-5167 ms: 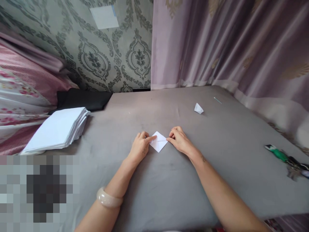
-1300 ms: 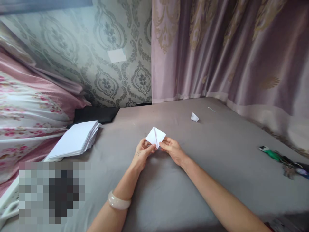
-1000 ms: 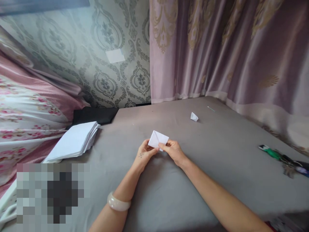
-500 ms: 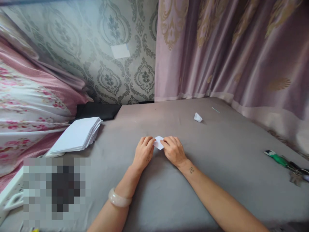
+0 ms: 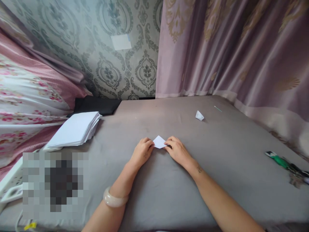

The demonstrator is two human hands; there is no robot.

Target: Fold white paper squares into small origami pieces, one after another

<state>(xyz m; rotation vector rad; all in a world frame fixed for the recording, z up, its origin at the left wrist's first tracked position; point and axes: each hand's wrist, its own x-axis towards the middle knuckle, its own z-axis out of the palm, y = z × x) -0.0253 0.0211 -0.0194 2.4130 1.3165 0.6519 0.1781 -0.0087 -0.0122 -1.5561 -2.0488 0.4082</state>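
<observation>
A small folded sheet of white paper (image 5: 159, 142) is held between my two hands, just above or on the grey cloth surface (image 5: 154, 190). Its visible face is diamond-shaped, with a point toward the far side. My left hand (image 5: 143, 150) pinches the left corner between thumb and fingers. At the opposite corner, my right hand (image 5: 177, 150) grips the paper with its fingertips. Beyond my right hand lies another small folded white paper piece (image 5: 199, 115), standing slightly up from the cloth.
A stack of white paper (image 5: 73, 129) lies at the left, before a flat black item (image 5: 98, 105). Keys with a green tag (image 5: 280, 161) rest at the right. A white power strip (image 5: 12, 177) is at the left edge. Curtains (image 5: 193, 48) hang behind.
My hands have moved slightly apart, and more of the folded paper's face shows between them. The view has tilted down a little.
</observation>
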